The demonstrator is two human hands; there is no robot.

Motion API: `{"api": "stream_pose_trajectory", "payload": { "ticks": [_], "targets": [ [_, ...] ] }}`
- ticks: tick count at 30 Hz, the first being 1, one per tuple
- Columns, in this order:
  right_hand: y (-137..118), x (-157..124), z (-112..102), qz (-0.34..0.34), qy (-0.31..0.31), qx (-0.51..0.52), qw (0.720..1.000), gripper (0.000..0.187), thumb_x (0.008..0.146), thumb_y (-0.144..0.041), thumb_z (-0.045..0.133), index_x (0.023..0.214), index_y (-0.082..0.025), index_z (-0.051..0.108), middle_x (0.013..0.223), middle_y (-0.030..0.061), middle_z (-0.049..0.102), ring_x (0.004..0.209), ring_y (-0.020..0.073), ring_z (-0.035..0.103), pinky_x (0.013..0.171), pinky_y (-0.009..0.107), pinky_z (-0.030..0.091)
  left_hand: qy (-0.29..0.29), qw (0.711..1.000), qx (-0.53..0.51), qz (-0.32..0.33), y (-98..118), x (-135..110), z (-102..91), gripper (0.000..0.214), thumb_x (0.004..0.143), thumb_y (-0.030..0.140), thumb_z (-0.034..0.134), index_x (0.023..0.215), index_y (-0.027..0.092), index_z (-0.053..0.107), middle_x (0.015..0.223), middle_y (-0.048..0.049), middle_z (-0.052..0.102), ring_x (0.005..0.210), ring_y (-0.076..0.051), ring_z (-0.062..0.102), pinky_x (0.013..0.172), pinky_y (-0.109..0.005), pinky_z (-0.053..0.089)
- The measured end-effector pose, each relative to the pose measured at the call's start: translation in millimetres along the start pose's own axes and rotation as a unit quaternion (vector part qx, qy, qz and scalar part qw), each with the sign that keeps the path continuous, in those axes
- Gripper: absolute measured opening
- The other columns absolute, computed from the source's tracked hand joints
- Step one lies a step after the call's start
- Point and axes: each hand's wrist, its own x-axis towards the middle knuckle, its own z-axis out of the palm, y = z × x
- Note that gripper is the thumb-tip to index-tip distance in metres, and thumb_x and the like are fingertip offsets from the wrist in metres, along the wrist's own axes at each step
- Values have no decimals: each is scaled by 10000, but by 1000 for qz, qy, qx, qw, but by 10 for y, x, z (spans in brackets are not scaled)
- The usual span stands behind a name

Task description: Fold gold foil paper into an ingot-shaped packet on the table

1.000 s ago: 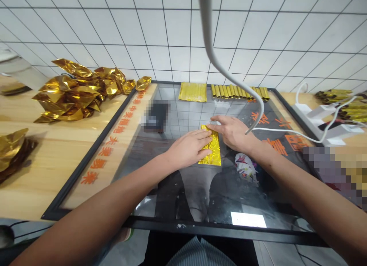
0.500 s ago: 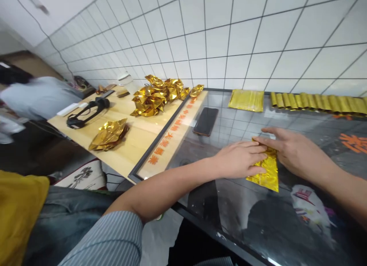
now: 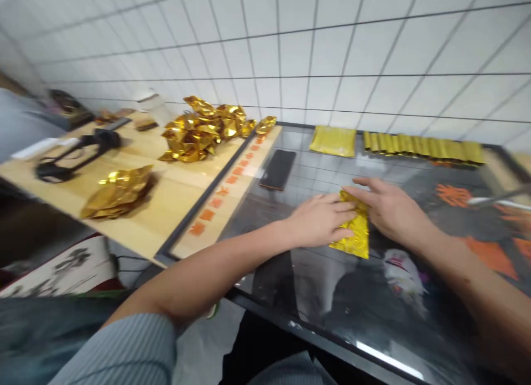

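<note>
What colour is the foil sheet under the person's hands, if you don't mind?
Shiny gold; the foil sheet shows best in the head view.

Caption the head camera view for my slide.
Left hand and right hand press a gold foil sheet onto the glass tabletop; folded foil pile nearby.

White tiled wall [image 3: 332,42], wooden table [image 3: 176,194], glass tabletop [image 3: 332,296]

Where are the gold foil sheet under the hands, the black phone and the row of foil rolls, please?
gold foil sheet [image 3: 357,241]: head view, its uncovered lower part.
black phone [image 3: 279,169]: head view, middle of its screen.
row of foil rolls [image 3: 418,147]: head view, middle of the row.
</note>
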Motion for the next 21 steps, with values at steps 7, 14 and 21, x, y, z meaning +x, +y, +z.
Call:
{"api": "stream_pose_trajectory", "payload": {
  "ticks": [7, 14, 21],
  "targets": [
    [-73, -31, -146, 57, -32, -56, 996, 615, 934, -59, 468, 1451, -276, 720, 1559, 141, 621, 1310, 314, 675, 1072, 554, 596, 29, 999, -24, 1, -71, -26, 58, 467, 1110, 438, 545, 1504, 217, 664, 1583, -80, 644, 1390, -305, 566, 1086, -463, 489],
    [-191, 75, -172, 27, -78, -79, 994, 599, 958, -41, 458, 1454, -241, 726, 1581, 174, 606, 1339, 336, 657, 1096, 564, 567, 33, 999, -32, 5, -58, -20, 58, 479, 1111, 430, 551, 1500, 171, 653, 1528, -91, 685, 1433, -311, 539, 1140, -488, 474],
    [-186, 161, -122, 38, -70, -129, 988, 515, 1014, -122, 512, 1458, -285, 717, 1496, 146, 672, 1253, 296, 694, 1055, 518, 587, 24, 999, -30, -2, -60, -18, 57, 483, 1115, 429, 545, 1506, 166, 648, 1575, -90, 649, 1409, -321, 550, 1117, -491, 477]
  ]
}}
